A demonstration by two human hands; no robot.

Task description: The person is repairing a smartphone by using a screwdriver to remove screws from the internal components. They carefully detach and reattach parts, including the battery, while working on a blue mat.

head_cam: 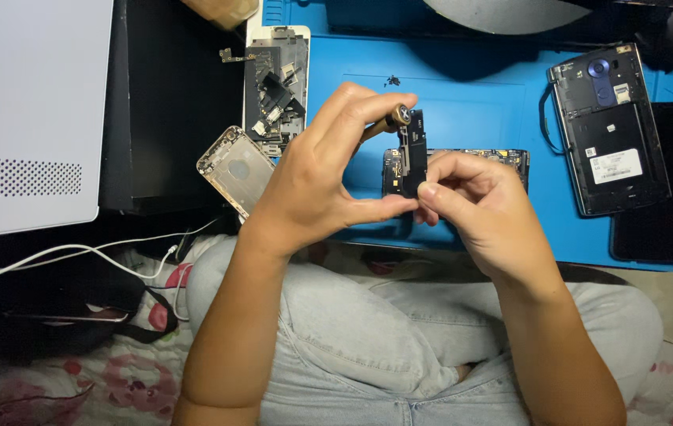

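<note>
Head view: left hand (313, 185) pinched small black phone part (413, 154) at lower end, grip clamped; same hand also carried brass-handled screwdriver (390, 121). Right hand (474, 201) clamped on part from other side. Part held above blue mat (478, 110) on desk. Phone frame (456, 162) behind hands already stripped open; second phone (609, 130) had back off; gutted chassis (276, 87) and bare housing (235, 170) lay left. Reassembly not seen. Screwdriver tip hidden; tiny screws (392, 80) hard to make out.

The circuit board (456, 162) on the blue mat (478, 118) lies half hidden behind both hands; far-side objects are cropped.
</note>
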